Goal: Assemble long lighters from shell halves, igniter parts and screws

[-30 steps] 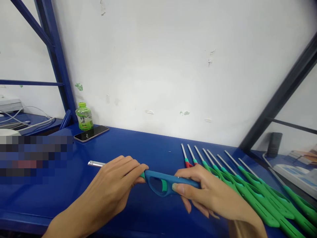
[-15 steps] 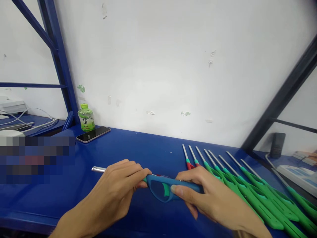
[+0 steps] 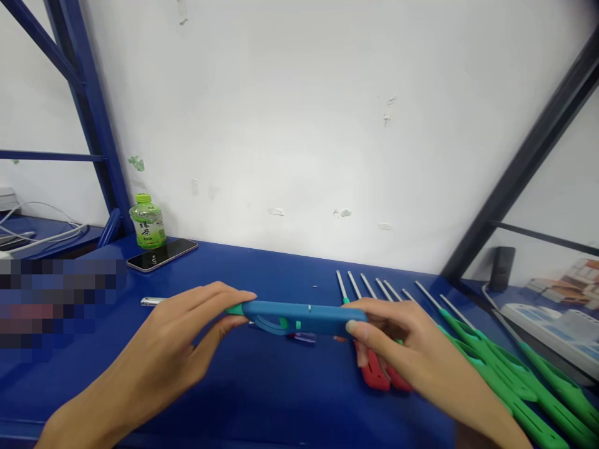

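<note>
A blue long-necked gas lighter (image 3: 322, 319) is held level across the middle, just above the table. My left hand (image 3: 187, 333) pinches it at the green collar, and the metal tube sticks out to the left past my knuckles. Thumb and fingers of my right hand (image 3: 397, 333) grip the end of the handle. The trigger loop hangs below the body with a green trigger inside. Behind and below the lighter lies a small tool with a clear purplish handle (image 3: 305, 337), partly hidden. Red lighters (image 3: 374, 374) lie beneath my right hand, which covers part of them.
Several green lighters (image 3: 538, 390) lie in a row on the right of the blue table (image 3: 262, 386). A phone (image 3: 163, 255) and a green tea bottle (image 3: 148, 224) are at the back left. Blue metal frame posts (image 3: 88, 106) flank the white wall.
The blue lighter has turned about its length, its narrow edge now facing me, and risen slightly. My right hand has shifted toward the handle's end. The view has moved slightly right.
</note>
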A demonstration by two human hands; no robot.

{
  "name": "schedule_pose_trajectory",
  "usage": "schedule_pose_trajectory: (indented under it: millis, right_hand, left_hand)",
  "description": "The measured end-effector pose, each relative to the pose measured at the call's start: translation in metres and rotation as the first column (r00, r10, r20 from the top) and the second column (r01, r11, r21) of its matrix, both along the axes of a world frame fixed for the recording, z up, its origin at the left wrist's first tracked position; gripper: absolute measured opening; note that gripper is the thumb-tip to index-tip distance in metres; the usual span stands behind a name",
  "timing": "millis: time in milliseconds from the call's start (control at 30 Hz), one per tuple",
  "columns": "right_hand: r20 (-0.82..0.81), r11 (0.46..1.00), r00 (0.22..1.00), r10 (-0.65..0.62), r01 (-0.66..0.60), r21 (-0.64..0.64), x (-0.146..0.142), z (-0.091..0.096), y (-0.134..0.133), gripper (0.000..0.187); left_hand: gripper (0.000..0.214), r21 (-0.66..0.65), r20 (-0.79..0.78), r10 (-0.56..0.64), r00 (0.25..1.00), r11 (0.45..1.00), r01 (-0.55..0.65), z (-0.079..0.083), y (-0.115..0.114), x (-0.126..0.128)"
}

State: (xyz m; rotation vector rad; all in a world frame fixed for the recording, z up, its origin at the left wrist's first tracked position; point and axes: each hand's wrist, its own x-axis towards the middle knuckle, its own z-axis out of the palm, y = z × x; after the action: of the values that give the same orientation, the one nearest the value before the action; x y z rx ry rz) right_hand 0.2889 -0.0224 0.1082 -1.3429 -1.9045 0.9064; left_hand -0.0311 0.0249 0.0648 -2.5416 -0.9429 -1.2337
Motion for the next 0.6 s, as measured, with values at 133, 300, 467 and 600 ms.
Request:
schedule_pose_trajectory:
  millis: [133,300,467,600]
  right_hand:
    - [0.095,0.952,0.993,-0.064,0.032,0.305,-0.003,-0.004,0.005,0.030]
    - [0.133,0.768,0.984,-0.120,0.007,0.640,-0.006,-0.011,0.008,0.024]
    - [0.085,0.766,0.996,-0.034,-0.029,0.643,-0.010,-0.012,0.009,0.030]
    - [0.095,0.784,0.995,0.013,-0.069,0.616,-0.013,-0.013,0.012,0.031]
  left_hand:
    - [0.018,-0.075,0.034,0.004,0.999,0.997,-0.001,0.000,0.000,-0.001]
    - [0.017,-0.117,0.060,0.046,0.997,0.992,-0.039,-0.004,-0.001,0.001]
    - [0.036,-0.243,-0.046,0.087,0.995,0.965,-0.096,-0.013,-0.009,0.001]
    - [0.054,-0.313,-0.138,0.161,0.977,0.929,-0.197,-0.024,-0.008,0.002]
